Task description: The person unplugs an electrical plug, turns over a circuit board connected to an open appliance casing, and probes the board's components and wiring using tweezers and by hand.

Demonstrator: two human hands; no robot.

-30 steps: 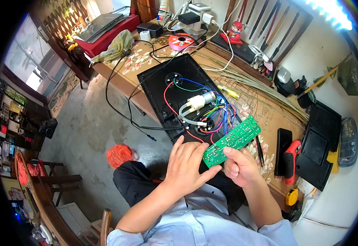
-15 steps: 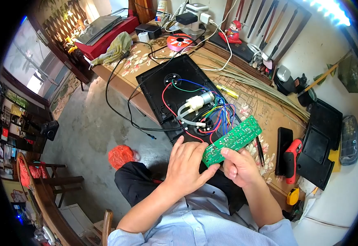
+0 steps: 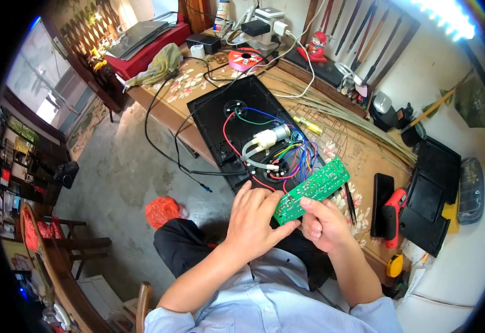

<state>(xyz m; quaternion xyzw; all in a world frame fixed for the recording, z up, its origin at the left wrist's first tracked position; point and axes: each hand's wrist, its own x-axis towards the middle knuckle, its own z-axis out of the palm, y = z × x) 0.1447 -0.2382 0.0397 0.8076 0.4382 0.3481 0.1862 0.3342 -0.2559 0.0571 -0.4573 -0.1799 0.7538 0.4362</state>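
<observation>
A green circuit board (image 3: pixel 321 186) is tilted in front of me, its soldered side facing up. My right hand (image 3: pixel 324 225) grips its lower edge, thumb on top and fingers curled beneath. The board's left end sits between the thumb and index finger of my left hand (image 3: pixel 255 217); the other fingers reach over the near edge of a black plastic housing (image 3: pixel 212 119). Inside that housing lies a small motor pump (image 3: pixel 270 137) with a clear tube (image 3: pixel 248 154). Coloured wires (image 3: pixel 303 150) bunch beside it and run behind the board, where their ends are hidden.
Right of the board lie tweezers (image 3: pixel 351 204), a black phone (image 3: pixel 383 202), a red-and-black power tool (image 3: pixel 393 219), and a yellow tape measure (image 3: pixel 394 265). A yellow-handled screwdriver (image 3: pixel 308 125) rests behind the housing. A black cable (image 3: pixel 178 150) hangs over the table's left edge.
The board's right end has shifted slightly left and its tilt has changed a little. Both hands stay on it, and the whole view has moved slightly.
</observation>
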